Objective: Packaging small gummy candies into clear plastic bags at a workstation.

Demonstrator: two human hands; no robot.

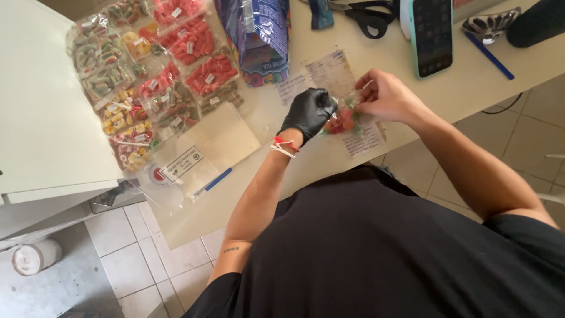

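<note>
The left hand [310, 112], in a black glove, and the bare right hand [385, 96] both pinch a small clear plastic bag of orange and red candy [341, 121] just above the cream table [412, 118]. Left of them lies a flat clear zip bag with a white label [185, 165]. Beyond it, rows of filled candy packets [153, 70]. Farther still, a blue foil pouch [259, 35], black scissors [371, 17] and a turquoise-cased phone [432, 35].

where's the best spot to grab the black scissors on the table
By the looped handles of the black scissors, probably coming from the person's side. They lie flat, the loops face the table's middle, and the blades run off the top of the view.
</note>
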